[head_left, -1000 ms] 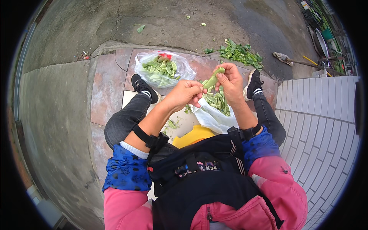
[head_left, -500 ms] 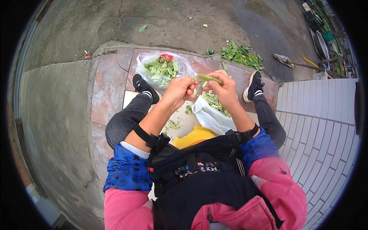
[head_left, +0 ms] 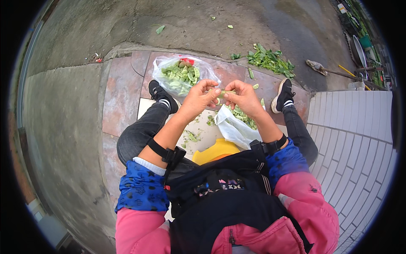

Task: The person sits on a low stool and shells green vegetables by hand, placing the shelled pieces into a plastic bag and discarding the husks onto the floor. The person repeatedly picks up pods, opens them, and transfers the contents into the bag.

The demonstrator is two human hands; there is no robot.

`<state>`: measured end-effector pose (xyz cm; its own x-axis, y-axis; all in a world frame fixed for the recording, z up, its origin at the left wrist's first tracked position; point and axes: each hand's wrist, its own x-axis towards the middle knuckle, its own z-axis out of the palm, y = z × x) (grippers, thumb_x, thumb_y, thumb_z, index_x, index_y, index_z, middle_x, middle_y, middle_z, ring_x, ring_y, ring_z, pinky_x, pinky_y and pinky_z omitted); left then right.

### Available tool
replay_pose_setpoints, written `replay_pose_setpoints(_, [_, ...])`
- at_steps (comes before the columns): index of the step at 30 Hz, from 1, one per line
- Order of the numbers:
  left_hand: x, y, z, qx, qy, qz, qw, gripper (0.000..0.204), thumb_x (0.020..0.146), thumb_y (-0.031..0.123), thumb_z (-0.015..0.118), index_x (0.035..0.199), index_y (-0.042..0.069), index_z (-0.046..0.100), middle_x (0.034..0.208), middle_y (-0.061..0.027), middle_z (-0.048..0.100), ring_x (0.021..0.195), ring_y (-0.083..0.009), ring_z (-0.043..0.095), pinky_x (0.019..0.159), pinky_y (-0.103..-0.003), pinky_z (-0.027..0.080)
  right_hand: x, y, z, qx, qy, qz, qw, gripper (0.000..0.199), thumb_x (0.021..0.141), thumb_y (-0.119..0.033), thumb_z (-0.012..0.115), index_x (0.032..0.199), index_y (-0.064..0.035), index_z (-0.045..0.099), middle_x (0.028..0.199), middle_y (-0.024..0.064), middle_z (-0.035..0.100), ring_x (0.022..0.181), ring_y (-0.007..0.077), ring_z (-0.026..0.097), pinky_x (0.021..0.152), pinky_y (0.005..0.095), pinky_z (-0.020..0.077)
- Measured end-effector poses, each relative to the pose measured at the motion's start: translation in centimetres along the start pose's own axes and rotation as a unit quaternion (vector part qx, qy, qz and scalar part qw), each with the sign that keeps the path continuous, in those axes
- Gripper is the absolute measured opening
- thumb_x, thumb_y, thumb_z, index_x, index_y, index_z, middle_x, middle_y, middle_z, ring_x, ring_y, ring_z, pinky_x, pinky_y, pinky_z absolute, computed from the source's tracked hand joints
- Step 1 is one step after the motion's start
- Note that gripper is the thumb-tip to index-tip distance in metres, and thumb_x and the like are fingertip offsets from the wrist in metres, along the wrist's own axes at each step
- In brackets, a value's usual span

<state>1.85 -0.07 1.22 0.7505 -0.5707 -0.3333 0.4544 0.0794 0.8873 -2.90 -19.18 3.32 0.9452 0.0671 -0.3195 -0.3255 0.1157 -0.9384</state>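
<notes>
Plastic bag, clear, crinkled, holds pale-green flat bean pieces and something red. White bag, limp, thin, lies nearer; more bean pieces heaped against it. Left hand, right hand: each grip pinches green bean pod, held between them above mottled tiles.

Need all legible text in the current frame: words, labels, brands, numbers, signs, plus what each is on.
No text can be read.
Colourful print on the dark garment: too small to tell letters from pattern.
Red patch at the clear plastic bag: nothing legible.
White bag: no lettering visible.
</notes>
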Motion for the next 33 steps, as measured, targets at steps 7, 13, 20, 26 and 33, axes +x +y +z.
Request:
replay_pose_setpoints(7, [-0.3,0.8,-0.3,-0.316,-0.114,-0.119,0.934,0.022,0.094,0.024,0.061,0.103,0.004,0.056,0.082,-0.0009,0.059,0.063,-0.0066,0.053,0.055,-0.018,0.046,0.3,-0.3,0.6,0.139,-0.097,-0.03,0.985,0.009,0.087,-0.003,0.066,0.092,0.002,0.062,0.079,0.0061,0.063,0.061,0.0094,0.059,0.047,0.0206,0.0459])
replay_pose_setpoints(13, [-0.2,0.8,-1.0,-0.378,-0.178,-0.144,0.897,0.019,0.097,0.021,0.056,0.105,0.004,0.056,0.082,-0.0004,0.057,0.064,-0.0055,0.052,0.055,-0.016,0.044,0.2,-1.6,1.9,0.009,-0.095,-0.154,0.984,0.009,0.086,-0.003,0.067,0.091,0.0022,0.062,0.084,0.0061,0.063,0.062,0.0106,0.06,0.051,0.0219,0.0466])
replay_pose_setpoints(20, [-0.7,1.3,0.0,-0.342,-0.029,-0.2,0.918,0.015,0.098,0.018,0.055,0.104,0.004,0.055,0.082,-0.0026,0.056,0.066,-0.0074,0.053,0.055,-0.018,0.046,-0.6,-2.5,4.8,-0.371,-0.095,-0.519,0.764,0.011,0.082,-0.001,0.067,0.092,-0.0001,0.062,0.089,0.0129,0.062,0.071,0.0249,0.063,0.064,0.0345,0.0533])
replay_pose_setpoints(26, [0.1,1.8,-1.3,-0.294,0.12,0.015,0.948,0.033,0.094,0.017,0.06,0.123,0.007,0.048,0.097,-0.0054,0.062,0.08,-0.0129,0.061,0.071,-0.024,0.051,0.8,-1.1,4.7,0.143,0.081,-0.075,0.983,0.011,0.095,-0.012,0.056,0.099,-0.002,0.06,0.095,0.0083,0.062,0.072,0.0177,0.063,0.064,0.0307,0.0559])
replay_pose_setpoints(33, [0.1,-0.1,-1.4,0.017,0.217,0.141,0.966,0.034,0.096,0.02,0.058,0.123,0.003,0.048,0.102,-0.0067,0.064,0.093,-0.0137,0.061,0.081,-0.029,0.048,7.1,6.1,5.7,0.504,0.082,0.282,0.812,0.031,0.101,-0.03,0.046,0.111,-0.0007,0.05,0.113,0.0161,0.048,0.105,0.0312,0.056,0.088,0.0436,0.0547])
